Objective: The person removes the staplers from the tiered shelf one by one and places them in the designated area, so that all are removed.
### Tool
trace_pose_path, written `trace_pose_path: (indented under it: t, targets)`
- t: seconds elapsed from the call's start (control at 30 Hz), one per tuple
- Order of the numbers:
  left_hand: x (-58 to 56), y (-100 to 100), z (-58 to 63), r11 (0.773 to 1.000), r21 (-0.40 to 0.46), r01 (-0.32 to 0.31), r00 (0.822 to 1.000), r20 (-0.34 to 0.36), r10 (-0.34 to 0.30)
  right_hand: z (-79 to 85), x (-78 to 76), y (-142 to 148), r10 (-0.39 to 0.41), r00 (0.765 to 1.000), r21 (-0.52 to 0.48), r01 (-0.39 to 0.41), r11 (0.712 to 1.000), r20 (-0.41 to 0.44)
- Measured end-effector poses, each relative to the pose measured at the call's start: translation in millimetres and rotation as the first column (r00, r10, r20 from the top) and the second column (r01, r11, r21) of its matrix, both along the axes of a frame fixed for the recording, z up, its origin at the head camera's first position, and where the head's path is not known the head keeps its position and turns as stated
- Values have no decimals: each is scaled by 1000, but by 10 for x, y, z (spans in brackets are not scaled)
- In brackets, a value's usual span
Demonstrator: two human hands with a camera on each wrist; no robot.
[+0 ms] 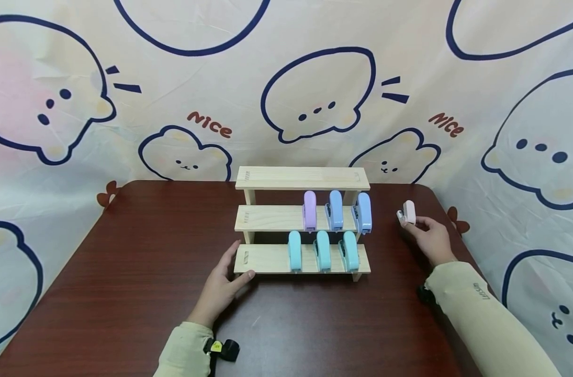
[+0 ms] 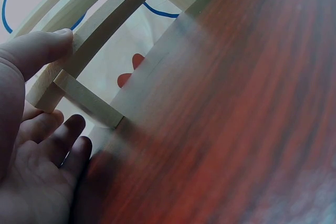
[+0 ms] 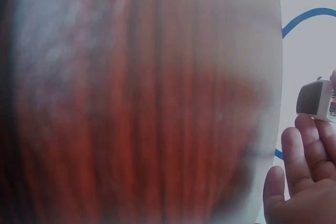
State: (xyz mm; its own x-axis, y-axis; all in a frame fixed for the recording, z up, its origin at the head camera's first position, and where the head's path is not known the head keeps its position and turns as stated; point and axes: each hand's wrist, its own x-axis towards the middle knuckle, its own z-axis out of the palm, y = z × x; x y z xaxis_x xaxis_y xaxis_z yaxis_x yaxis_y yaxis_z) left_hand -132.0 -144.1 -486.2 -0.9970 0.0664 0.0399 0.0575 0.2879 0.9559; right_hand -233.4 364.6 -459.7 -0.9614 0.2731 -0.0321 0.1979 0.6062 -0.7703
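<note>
White stapler (image 1: 409,211): head view; it lies at the right of the table (image 1: 126,272), just beyond the fingers of the right hand (image 1: 434,242), which pinch its near end; its long axis runs away from the person (whether it clears the tabletop is hard to tell).
Wooden stand (image 1: 269,258): well to the left of that stapler, with three planks in steps; the white stapler's way to it runs leftward, and the right hand is the nearer one to the stapler.
Left hand (image 1: 220,285): holds the left end of the lowest plank, thumb over the front edge.
Teal staplers (image 1: 322,251): three, in a row on the lowest plank.
Blue staplers (image 1: 335,210): two, at the right of the middle plank.
Purple stapler (image 1: 310,210): one, left of the blue pair.
Lowest plank's end: left wrist view; the thumb presses on the wood, the other fingers are below and beyond it, a narrow hold.
Stapler at the fingertips: right wrist view; one, cut off by the right edge, with fingers touching it from below (the thumb's grip is out of sight there).
</note>
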Motion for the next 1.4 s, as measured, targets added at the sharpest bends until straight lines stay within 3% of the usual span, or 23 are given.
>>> trace_pose_path:
  t: [0.6, 1.4]
  targets:
    - [4, -4, 2, 1000, -11, -2, 1000, 0, 2, -35, -5, 34, 13, 999, 7, -13, 1000, 49]
    - [8, 0, 23, 1000, -30, -10, 1000, 13, 11, -46, 11, 29, 67, 994, 88, -75, 993, 91]
